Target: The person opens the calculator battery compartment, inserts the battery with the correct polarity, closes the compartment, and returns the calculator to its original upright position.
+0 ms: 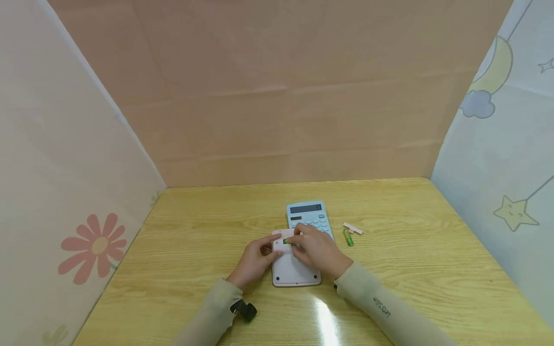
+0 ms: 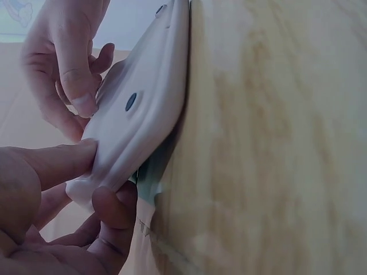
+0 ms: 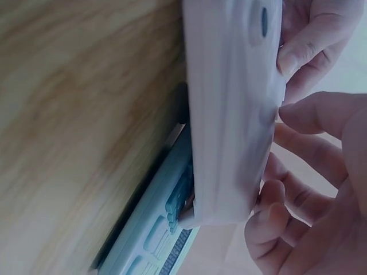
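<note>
A pink calculator (image 1: 298,269) lies face down, its upper end propped on a light blue calculator (image 1: 306,215). My left hand (image 1: 255,262) grips its left edge; in the left wrist view, the thumb (image 2: 69,160) presses the back while fingers curl beneath. A green battery (image 1: 285,241) shows at the slot near the upper end. At that battery, my right hand (image 1: 318,250) pinches with thumb and forefinger, though its fingers partly hide the contact. In the right wrist view, the right hand's other fingers (image 3: 298,195) bend beside the calculator's end.
A second green battery (image 1: 348,237) lies on the wooden table (image 1: 195,226), right of the calculators. Just behind it is a small pink battery cover (image 1: 353,228). A brown paper wall (image 1: 294,120) rises behind the table, with patterned sheets at both sides.
</note>
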A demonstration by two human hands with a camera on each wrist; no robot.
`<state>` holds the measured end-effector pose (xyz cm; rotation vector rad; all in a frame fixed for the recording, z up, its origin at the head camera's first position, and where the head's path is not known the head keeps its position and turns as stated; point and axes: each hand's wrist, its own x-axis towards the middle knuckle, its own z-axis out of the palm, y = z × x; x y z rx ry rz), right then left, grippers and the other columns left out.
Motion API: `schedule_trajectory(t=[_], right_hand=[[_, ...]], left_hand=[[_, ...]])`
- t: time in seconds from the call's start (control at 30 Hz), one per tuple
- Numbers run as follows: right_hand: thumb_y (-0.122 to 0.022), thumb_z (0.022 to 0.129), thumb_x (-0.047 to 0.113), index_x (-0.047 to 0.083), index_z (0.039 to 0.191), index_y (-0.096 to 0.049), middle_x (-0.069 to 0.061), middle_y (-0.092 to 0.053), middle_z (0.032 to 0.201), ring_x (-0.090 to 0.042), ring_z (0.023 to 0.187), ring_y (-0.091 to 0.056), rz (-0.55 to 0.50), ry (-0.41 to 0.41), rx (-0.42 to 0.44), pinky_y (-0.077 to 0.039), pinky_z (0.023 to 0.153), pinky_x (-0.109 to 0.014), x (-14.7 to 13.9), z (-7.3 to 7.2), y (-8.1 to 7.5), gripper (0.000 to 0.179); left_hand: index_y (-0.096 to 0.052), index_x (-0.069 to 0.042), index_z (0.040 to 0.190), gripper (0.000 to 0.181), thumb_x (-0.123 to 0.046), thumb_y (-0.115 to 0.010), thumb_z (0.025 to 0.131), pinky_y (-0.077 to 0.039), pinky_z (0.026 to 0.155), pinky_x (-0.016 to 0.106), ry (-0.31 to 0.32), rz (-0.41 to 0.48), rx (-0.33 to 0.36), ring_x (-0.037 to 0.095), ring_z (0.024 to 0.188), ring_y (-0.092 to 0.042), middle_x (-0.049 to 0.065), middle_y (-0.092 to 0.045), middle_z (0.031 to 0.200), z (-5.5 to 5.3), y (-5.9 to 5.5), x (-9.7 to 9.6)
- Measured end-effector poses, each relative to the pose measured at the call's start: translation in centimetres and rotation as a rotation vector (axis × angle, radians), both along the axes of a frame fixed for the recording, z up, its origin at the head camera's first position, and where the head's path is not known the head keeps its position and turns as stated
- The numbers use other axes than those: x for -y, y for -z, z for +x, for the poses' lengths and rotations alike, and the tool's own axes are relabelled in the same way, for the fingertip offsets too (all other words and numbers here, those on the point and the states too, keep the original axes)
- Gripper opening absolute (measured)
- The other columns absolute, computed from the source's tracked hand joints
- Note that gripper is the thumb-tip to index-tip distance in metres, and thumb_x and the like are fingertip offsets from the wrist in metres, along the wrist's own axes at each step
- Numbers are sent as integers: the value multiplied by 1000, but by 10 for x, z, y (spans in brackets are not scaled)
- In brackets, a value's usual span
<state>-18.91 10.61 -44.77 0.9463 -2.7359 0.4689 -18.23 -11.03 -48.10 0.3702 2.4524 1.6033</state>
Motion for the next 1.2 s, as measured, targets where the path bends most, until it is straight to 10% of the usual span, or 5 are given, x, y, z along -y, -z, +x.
schedule_trajectory(t=[0.6, 1.2], right_hand=[[-75, 90, 28, 11, 104, -76, -1, -63, 99, -10, 72, -57, -7, 236, 37, -47, 53, -25, -43, -17, -2, 22], [-70, 91, 19, 4, 99, -76, -17, -72, 104, -26, 83, -64, 22, 511, 344, -55, 63, -46, -118, -28, -13, 18]], left_hand=[[-61, -20, 139, 47, -18, -72, 94, -51, 60, 24, -17, 4, 59, 18, 83, -56, 7, -64, 104, 1, 0, 1], [-59, -22, 141, 48, -19, -71, 95, -49, 59, 23, -11, 3, 43, 16, 79, -55, 5, -64, 103, 3, 0, 0]])
